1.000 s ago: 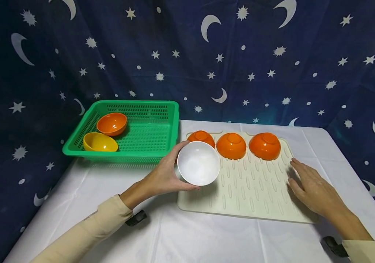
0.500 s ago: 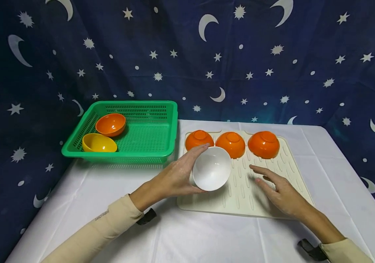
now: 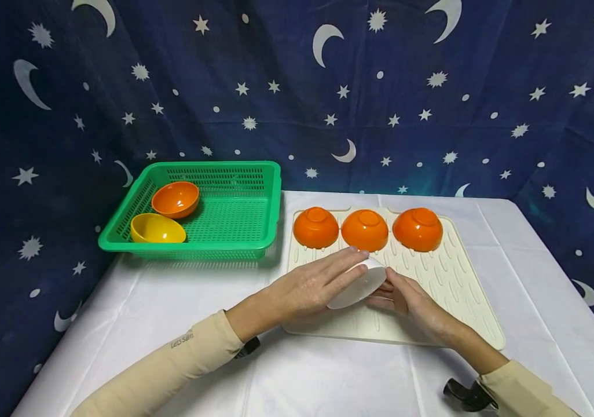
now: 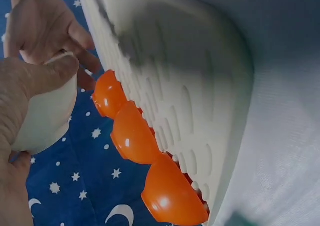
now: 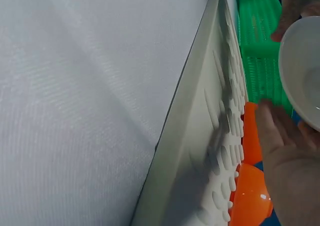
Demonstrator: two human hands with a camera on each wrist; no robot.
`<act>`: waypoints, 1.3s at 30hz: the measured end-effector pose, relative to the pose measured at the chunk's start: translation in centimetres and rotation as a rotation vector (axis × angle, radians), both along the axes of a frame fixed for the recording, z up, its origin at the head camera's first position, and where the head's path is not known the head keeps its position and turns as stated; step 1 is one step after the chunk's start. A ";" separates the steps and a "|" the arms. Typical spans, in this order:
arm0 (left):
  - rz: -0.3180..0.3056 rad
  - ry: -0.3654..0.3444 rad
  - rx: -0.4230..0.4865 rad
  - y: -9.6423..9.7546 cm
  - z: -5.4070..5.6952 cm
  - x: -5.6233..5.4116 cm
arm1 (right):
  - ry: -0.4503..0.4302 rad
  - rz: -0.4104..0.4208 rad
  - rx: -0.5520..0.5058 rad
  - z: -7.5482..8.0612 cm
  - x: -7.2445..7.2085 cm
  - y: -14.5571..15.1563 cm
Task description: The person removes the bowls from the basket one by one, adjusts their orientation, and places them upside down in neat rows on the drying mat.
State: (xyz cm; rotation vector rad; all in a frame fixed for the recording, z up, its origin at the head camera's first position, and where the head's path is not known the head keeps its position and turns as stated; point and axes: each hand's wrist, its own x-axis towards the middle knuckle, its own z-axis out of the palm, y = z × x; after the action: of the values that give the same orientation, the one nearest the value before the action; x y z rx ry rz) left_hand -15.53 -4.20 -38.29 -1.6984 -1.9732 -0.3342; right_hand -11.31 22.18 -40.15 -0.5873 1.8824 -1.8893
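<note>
My left hand (image 3: 304, 289) grips a white bowl (image 3: 360, 286) above the pale drying mat (image 3: 450, 289). The bowl is tilted, its opening facing down toward the near side; in the left wrist view the thumb lies across the bowl (image 4: 47, 113). From the right, my right hand (image 3: 422, 307) comes up to the bowl's rim, thumb at the edge and extended fingers below it. In the right wrist view those fingers (image 5: 270, 128) lie close under the rim. Behind the hands, three orange bowls (image 3: 365, 230) stand upside down in a row along the mat's far edge.
A green basket (image 3: 224, 250) stands at the left on the white tablecloth (image 3: 203, 284). Inside it are an orange bowl (image 3: 175, 200) and a yellow bowl (image 3: 158, 229), both tilted. A dark blue curtain (image 3: 276, 58) with moons and stars hangs behind the table.
The left hand has carried the white bowl rightward and turned its opening from facing up to facing down. The right hand has moved left from the mat's right edge to the bowl.
</note>
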 end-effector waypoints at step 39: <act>0.384 -1.398 0.389 4.0 -0.3 3.6 | 0.114 -0.344 0.155 -1.5 3.0 2.3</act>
State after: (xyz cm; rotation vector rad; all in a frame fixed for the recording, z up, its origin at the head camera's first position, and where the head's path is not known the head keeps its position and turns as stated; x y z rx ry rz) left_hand -11.90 -0.18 -38.58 -0.7179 -2.7062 -1.9778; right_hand -8.28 24.52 -41.61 -0.3437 2.3017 -1.9206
